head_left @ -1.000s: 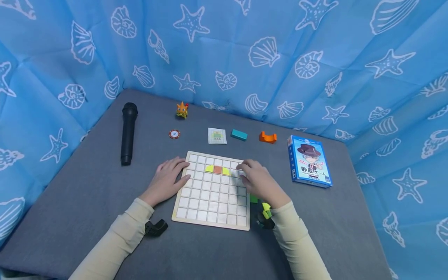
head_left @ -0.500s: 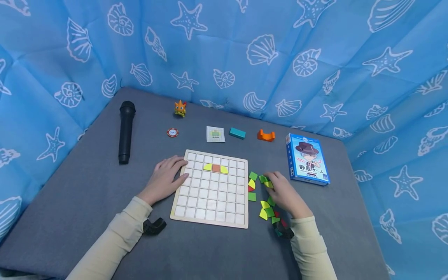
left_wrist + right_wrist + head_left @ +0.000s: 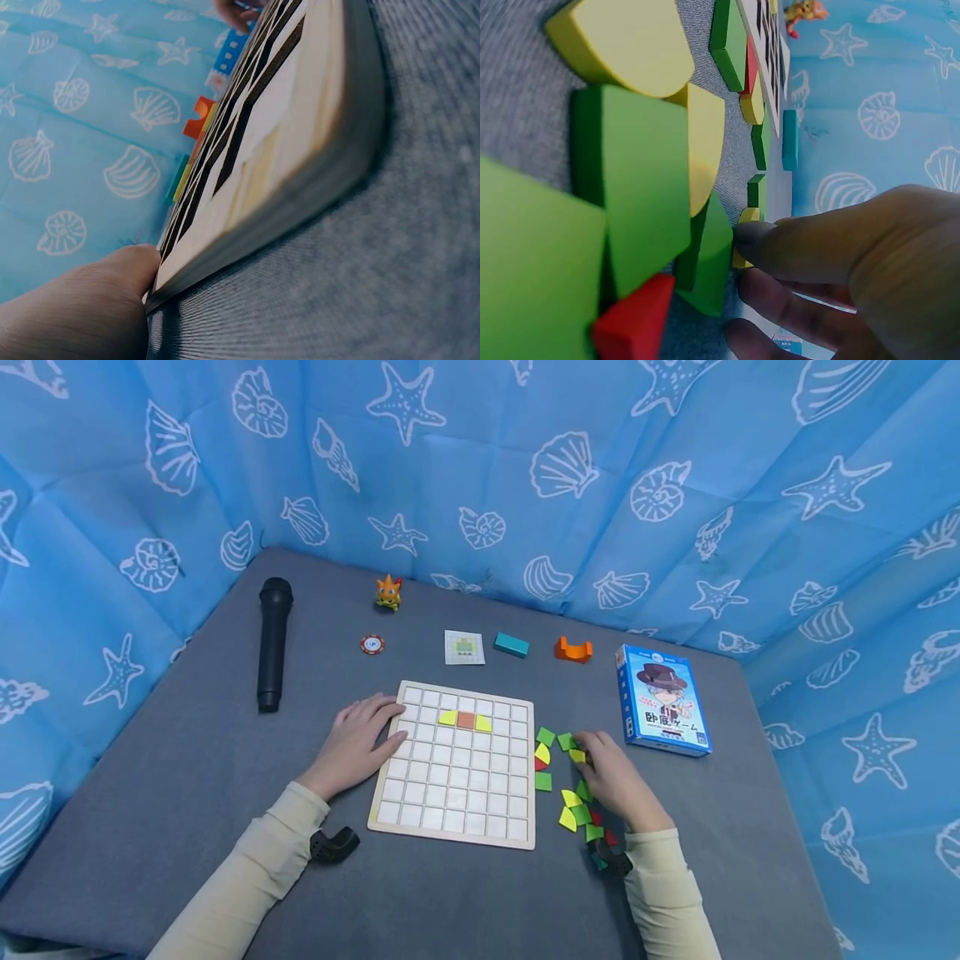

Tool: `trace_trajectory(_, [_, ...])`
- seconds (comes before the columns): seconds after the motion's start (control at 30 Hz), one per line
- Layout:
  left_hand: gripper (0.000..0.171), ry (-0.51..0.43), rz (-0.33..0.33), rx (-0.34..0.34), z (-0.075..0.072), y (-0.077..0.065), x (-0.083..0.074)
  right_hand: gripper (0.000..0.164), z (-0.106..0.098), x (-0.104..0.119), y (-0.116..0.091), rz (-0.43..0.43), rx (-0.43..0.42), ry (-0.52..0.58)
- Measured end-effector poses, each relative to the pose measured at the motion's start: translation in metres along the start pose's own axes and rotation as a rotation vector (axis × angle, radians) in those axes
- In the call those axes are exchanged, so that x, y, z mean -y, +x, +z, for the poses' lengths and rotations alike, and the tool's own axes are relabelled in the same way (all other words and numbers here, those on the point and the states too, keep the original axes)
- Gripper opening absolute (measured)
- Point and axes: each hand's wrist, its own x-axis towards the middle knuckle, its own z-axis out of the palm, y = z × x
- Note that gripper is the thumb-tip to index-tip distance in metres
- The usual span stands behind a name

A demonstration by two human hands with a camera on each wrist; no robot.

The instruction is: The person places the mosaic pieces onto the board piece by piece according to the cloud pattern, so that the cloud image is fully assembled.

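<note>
A square wooden grid board (image 3: 453, 837) lies on the table, with one orange-brown square piece (image 3: 466, 720) between two yellow pieces (image 3: 483, 724) near its top. My left hand (image 3: 358, 747) rests at the board's left edge, fingers spread, fingertips over the rim. In the left wrist view the thumb (image 3: 135, 270) touches the board's corner. Right of the board, my right hand (image 3: 615, 781) pinches a small yellow block (image 3: 742, 259) between thumb and forefinger, low among the loose pieces. Green blocks (image 3: 641, 180), yellow quarter-round blocks (image 3: 630, 45) and red blocks (image 3: 637, 319) lie around it.
Behind the board lie a printed pattern card (image 3: 464, 647), a teal block (image 3: 512, 645), an orange arch block (image 3: 573, 649) and a poker chip (image 3: 372, 644). A small orange figurine (image 3: 388, 592) stands farther back. A black microphone (image 3: 274, 643) lies left, a blue game box (image 3: 663, 700) right.
My right hand has moved from over the board's upper right to the loose pieces on the right, staying there over the last half second. My left hand has kept its place.
</note>
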Motion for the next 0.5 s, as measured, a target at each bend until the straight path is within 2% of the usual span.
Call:
trace_trajectory(0.17, [0.049,-0.001,-0.011,0.004,-0.0004,0.0013,-0.001,0.038,0.0002,-0.0028,-0.0002,0.009,-0.006,0.001])
trace_trajectory(0.5, [0.049,-0.012,-0.015,0.005,0.0003,0.001,-0.0002,0.04,-0.0002,-0.0051,0.0012,0.109,0.06,0.041])
